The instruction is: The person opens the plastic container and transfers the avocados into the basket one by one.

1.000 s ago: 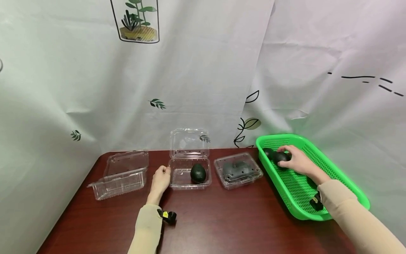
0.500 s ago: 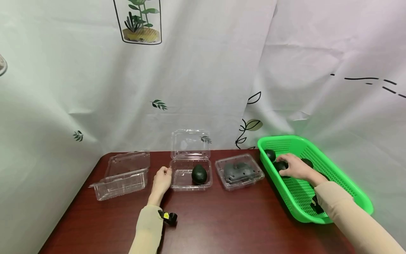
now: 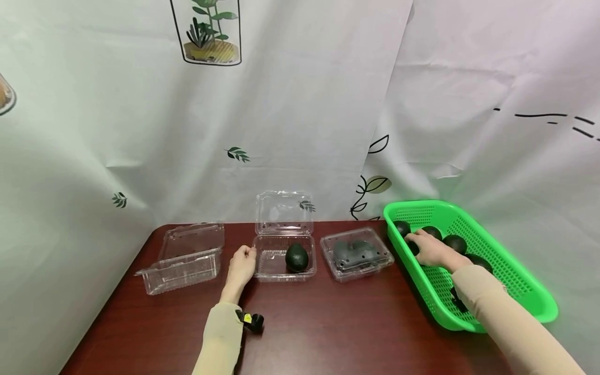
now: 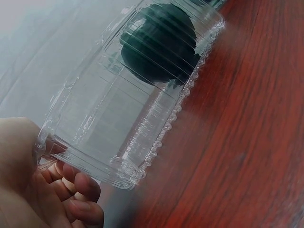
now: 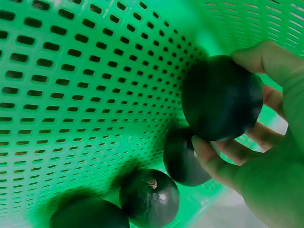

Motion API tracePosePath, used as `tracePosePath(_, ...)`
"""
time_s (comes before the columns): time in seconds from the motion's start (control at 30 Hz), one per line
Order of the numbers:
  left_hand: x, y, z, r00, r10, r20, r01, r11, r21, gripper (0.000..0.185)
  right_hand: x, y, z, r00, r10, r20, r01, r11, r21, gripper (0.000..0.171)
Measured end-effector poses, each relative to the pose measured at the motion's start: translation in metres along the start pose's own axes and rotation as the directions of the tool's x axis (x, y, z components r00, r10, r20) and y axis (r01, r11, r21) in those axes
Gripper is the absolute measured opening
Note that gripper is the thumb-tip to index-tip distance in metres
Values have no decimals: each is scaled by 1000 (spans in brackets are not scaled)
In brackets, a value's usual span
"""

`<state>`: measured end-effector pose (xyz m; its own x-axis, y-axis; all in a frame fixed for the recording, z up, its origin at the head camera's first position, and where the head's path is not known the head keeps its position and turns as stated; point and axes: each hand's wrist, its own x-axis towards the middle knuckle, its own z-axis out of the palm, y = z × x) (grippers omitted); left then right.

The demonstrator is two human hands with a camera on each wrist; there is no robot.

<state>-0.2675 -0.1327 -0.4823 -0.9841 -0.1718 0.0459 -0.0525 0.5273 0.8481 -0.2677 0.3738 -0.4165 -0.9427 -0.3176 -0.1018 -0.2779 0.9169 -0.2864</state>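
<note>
The dark green, rounded avocado [image 5: 221, 99] is inside the slotted, bright green plastic basket [image 3: 525, 286], clamped in the grip of the right hand [image 3: 428, 249] — long axis unclear. Well to its left lies the open, clear plastic clamshell box [image 3: 274, 263], whose left edge the left hand [image 3: 241, 266] pinches.

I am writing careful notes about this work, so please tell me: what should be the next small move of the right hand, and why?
Probably the right hand should lift its avocado clear of the basket. Its fingers are around the fruit, and the left hand holds the open box, where a second avocado leaves space beside it.
</note>
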Motion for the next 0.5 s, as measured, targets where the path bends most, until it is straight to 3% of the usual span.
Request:
tracePosePath(0.27,2,0,-1,1000,6,4,-6,1000,-11,26,-1,-3,-2,999,13,35,-14,1000,16,66)
tracePosePath(0.5,3,-1,0,1000,4,17,-4,1000,1,26,-9,-7,-12,998,16,62,-14,999,-33,81)
